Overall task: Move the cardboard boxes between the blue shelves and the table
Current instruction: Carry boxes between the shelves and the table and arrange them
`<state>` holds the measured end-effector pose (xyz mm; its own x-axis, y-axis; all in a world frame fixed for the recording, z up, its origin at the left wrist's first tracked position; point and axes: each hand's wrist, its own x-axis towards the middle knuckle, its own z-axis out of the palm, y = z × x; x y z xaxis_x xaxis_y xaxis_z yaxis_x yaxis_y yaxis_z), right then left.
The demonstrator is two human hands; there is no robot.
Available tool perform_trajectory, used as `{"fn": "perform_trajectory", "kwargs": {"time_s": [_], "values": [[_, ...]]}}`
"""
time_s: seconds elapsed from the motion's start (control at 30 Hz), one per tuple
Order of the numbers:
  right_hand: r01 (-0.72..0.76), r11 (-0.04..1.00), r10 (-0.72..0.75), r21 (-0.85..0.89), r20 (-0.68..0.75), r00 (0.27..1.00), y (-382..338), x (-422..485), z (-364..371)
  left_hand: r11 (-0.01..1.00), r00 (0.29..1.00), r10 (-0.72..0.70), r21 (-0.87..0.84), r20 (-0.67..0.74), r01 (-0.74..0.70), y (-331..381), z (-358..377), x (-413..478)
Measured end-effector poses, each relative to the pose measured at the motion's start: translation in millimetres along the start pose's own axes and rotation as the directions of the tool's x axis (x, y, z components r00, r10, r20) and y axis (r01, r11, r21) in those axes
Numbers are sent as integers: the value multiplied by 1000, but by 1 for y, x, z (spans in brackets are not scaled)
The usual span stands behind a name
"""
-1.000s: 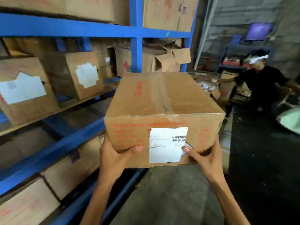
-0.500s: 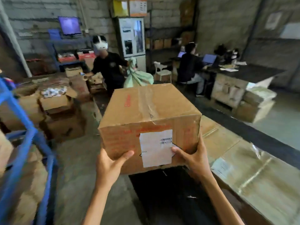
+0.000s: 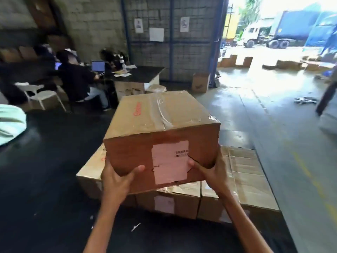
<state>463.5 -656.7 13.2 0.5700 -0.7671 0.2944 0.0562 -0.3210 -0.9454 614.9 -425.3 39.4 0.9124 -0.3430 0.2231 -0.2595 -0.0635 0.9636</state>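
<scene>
I carry a taped cardboard box [image 3: 160, 125] with red print and a white barcode label in front of my chest. My left hand [image 3: 118, 178] grips its lower left corner, thumb on the front face. My right hand [image 3: 209, 172] grips the lower right corner, thumb on the label. The box hangs just above a row of similar cardboard boxes [image 3: 242, 178] that lie flat on a black table top [image 3: 45, 189]. The blue shelves are out of view.
A person sits at a dark desk [image 3: 138, 73] with laptops at the back left, beside a white plastic chair [image 3: 42, 94]. A pale green sack [image 3: 11, 123] shows at the left edge. A single box [image 3: 200, 83] stands by the blue door frame. Open concrete floor runs along the right.
I have turned away from the blue shelves, past the floor boxes, to face the black table. The box stays in both hands and now hangs over the boxes on the table.
</scene>
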Motion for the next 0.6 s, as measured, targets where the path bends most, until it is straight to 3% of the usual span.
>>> {"fn": "perform_trajectory", "kwargs": {"time_s": [0.3,0.6], "values": [[-197,972,147,-132,-317,937,25,-45,-146,995,947,-2,-92,320,33,12,140,-31],[-328,934,239,-138,-439,866,70,-59,-230,996,883,15,-88,468,30,-4,240,-58]]}}
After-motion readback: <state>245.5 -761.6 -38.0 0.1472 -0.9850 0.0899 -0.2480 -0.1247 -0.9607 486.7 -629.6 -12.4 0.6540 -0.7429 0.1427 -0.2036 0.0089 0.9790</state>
